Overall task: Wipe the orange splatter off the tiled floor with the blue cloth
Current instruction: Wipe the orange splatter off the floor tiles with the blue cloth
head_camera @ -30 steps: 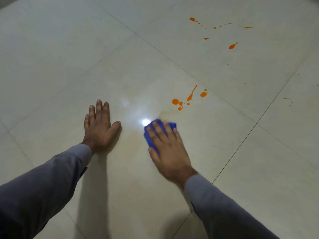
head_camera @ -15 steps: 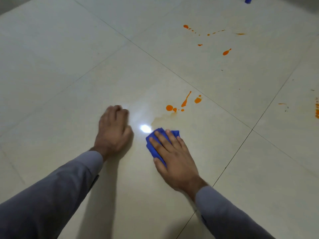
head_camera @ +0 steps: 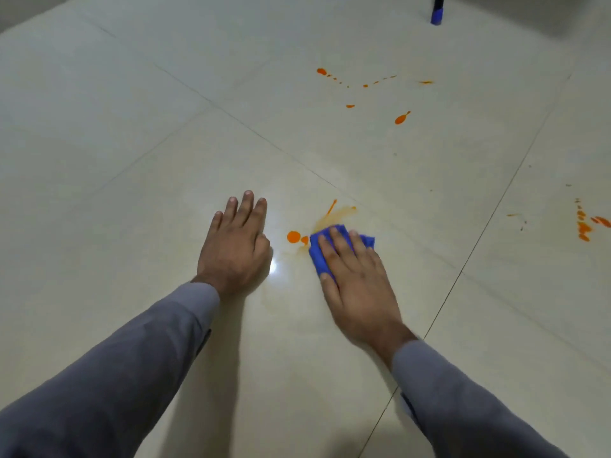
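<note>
My right hand (head_camera: pixel 355 279) lies flat with straight fingers on the folded blue cloth (head_camera: pixel 316 256), pressing it to the cream tiled floor (head_camera: pixel 165 133). The cloth's far edge touches a pale orange smear (head_camera: pixel 334 214). A round orange drop (head_camera: pixel 293 236) sits just left of the cloth. My left hand (head_camera: pixel 236 246) rests flat on the floor to the left, fingers straight. More orange splatter (head_camera: pixel 401 119) dots the tile further away, and another patch (head_camera: pixel 583 226) lies at the right edge.
A dark leg with a blue foot (head_camera: pixel 436 14) stands at the top right. Grout lines cross the floor diagonally. A bright light reflection (head_camera: pixel 273 266) shines between my hands.
My right hand has pushed the cloth forward into the near orange drops, smearing some. My left hand went from curled half a second ago to flat and moved forward.
</note>
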